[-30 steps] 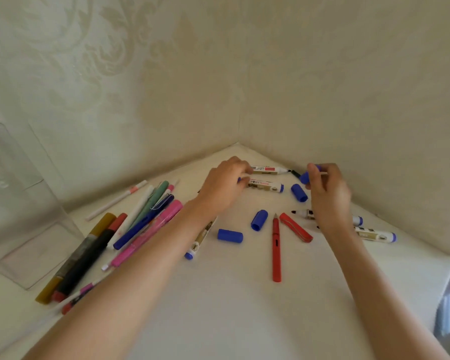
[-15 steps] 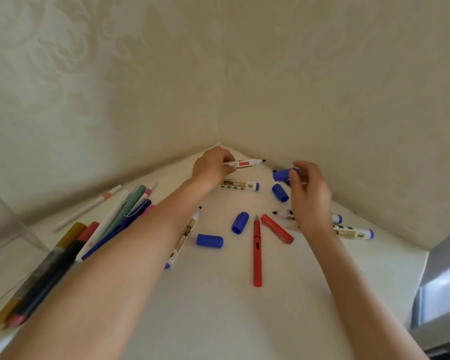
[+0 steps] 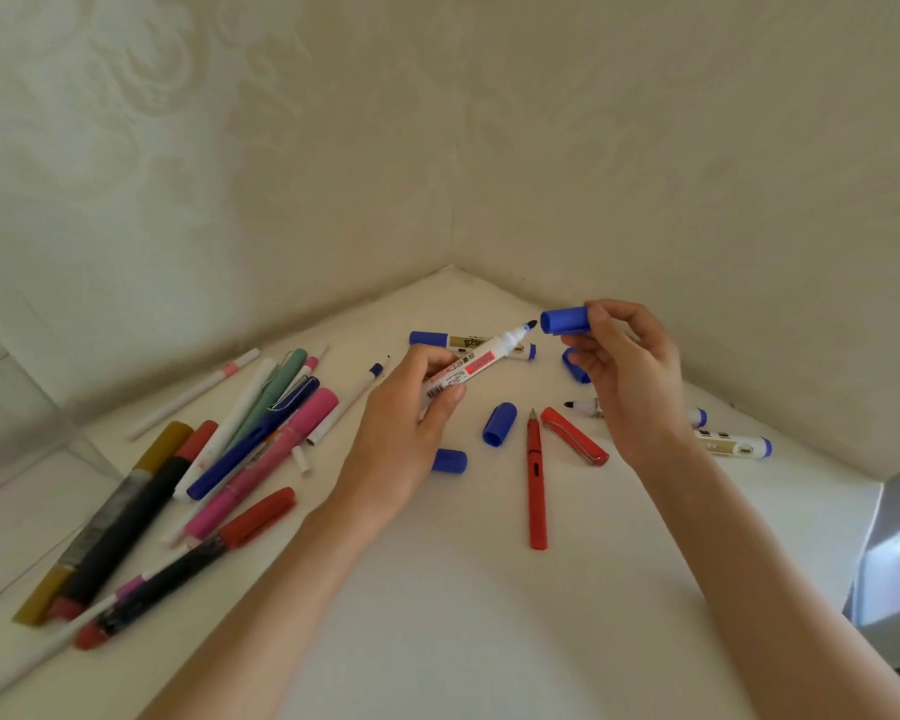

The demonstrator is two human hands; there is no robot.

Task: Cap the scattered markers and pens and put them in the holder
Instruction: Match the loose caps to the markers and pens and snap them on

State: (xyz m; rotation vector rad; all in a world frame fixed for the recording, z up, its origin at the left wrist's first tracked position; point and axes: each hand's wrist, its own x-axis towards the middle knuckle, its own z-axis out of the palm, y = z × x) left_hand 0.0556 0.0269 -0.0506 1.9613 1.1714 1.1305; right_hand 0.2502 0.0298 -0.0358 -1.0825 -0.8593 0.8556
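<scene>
My left hand [image 3: 411, 423] grips a white marker [image 3: 481, 359] with a red label, raised above the table, its bare dark tip pointing right. My right hand [image 3: 630, 376] pinches a blue cap [image 3: 565, 320] whose open end faces that tip, a small gap apart. Loose blue caps lie on the white table: one [image 3: 499, 424] in the middle, one [image 3: 450, 461] partly behind my left hand, one [image 3: 575, 365] behind my right fingers. A red pen [image 3: 536, 480] lies uncapped beside its red cap [image 3: 575, 436]. The holder is a clear box [image 3: 27, 491] at the left edge.
A pile of capped pens and markers [image 3: 219, 459] lies at the left. A capped white marker [image 3: 468, 343] lies near the corner, two more white markers [image 3: 733, 443] at the right. Walls close the table at the back. A grey object [image 3: 894, 563] borders the right edge.
My left hand lifted the red-label marker off the table and toward me. My right hand raised the blue cap to face its tip. The camera view shifted right.
</scene>
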